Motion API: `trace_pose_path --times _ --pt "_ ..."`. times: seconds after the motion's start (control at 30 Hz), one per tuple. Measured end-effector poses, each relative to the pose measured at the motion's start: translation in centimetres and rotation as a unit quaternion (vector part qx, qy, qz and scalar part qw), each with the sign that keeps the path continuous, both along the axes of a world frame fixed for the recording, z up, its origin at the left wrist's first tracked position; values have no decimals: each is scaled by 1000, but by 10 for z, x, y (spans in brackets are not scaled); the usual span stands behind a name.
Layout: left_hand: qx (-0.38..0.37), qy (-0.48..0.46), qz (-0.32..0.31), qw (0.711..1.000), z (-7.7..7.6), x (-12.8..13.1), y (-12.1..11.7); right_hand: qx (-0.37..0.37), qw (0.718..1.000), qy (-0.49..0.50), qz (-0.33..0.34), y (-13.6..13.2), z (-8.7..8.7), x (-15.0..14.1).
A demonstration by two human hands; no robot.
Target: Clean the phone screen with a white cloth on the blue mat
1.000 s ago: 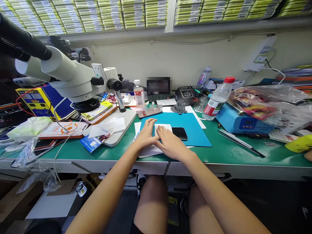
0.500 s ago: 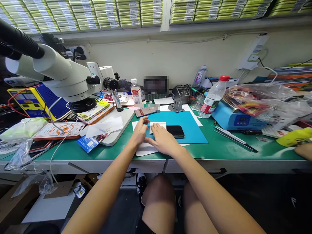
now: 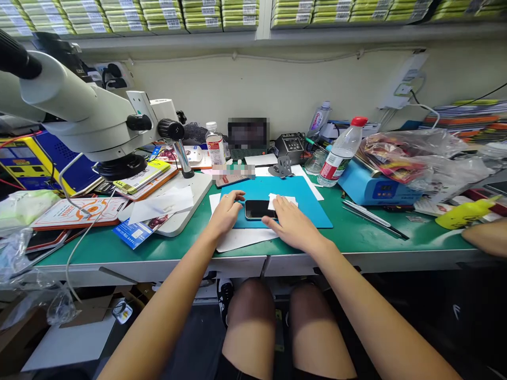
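Note:
A black phone (image 3: 257,209) lies screen up on a blue mat (image 3: 304,211). My right hand (image 3: 291,221) is over the phone's right end, its fingers stretched out and pressing a folded white wipe (image 3: 293,200) down. The phone's right end is hidden under that hand and the wipe. At the phone's left end rests my left hand (image 3: 225,212), fingers apart and slightly bent, nothing seen in it. Whether its thumb touches the phone I cannot tell. White paper (image 3: 245,240) sticks out from under the mat's front edge.
On the left a microscope (image 3: 99,126) overhangs its white base (image 3: 194,203). A red-capped bottle (image 3: 340,153), a blue device (image 3: 368,184) and tweezers (image 3: 374,219) are on the right. Another person's arm (image 3: 487,237) rests at the right edge, near a yellow bottle (image 3: 463,212).
My right hand has slid right along the phone with the wipe, uncovering the phone's left part. My left hand stays beside the phone. The view has shifted slightly.

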State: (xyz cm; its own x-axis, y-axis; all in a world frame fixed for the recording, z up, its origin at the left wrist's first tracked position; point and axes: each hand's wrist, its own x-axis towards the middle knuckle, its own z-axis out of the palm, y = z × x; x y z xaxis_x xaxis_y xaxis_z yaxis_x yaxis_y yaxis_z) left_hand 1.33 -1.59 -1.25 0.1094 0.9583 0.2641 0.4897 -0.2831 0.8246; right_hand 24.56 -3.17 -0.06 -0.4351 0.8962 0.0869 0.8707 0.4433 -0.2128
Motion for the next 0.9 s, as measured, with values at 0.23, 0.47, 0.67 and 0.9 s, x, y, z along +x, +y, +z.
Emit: trace_pose_path --times 0.23,0.47,0.67,0.9 --pt "16 48 -10 999 -1 2 2 1 1000 10 3 -2 -7 4" --pt "35 77 3 996 -2 4 0 20 1000 2 -13 -11 -5 -17" --pt "25 63 20 997 -1 8 2 12 1000 5 24 -10 -5 -39" --pt "9 -11 50 999 2 6 0 21 997 32 73 -19 -4 -59"
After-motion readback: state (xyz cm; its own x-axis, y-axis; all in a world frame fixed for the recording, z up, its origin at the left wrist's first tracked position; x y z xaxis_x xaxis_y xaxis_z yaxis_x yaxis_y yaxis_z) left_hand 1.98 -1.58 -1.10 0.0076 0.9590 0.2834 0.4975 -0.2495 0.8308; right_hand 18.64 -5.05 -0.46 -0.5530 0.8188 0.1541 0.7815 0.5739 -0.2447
